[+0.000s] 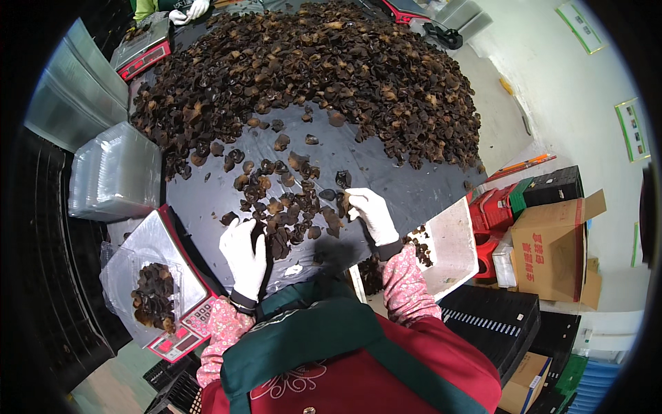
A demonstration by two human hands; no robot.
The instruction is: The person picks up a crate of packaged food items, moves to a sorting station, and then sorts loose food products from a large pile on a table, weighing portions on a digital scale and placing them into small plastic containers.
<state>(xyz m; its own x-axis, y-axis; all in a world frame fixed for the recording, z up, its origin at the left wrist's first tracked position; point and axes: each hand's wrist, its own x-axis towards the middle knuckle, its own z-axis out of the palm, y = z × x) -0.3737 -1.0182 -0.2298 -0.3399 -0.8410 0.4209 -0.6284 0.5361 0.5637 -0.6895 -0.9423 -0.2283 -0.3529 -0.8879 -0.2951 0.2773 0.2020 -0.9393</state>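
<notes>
My left hand (pixel 243 253), in a white glove, rests at the near left of a loose group of dark wood ear mushrooms (pixel 279 207); its thumb and fingers are apart, and whether a piece lies between them is hidden. At the right side of that group, my right hand (pixel 370 215), also gloved in white, has its fingertips on a brown mushroom piece (pixel 342 203). Beyond both hands a big heap of the same mushrooms (pixel 310 67) covers the far part of the dark-sheeted table (pixel 414 191). On a red-framed scale (pixel 191 279) at left sits a clear plastic tray (pixel 178 297) with mushrooms.
Stacked clear plastic trays (pixel 116 173) stand at left. A white foam box (pixel 450 248) with mushroom bits is by my right forearm. Cartons (pixel 551 253) and black crates (pixel 486 315) are at right. Another person's gloved hands (pixel 190 12) are at the far left, near a second scale (pixel 142 49).
</notes>
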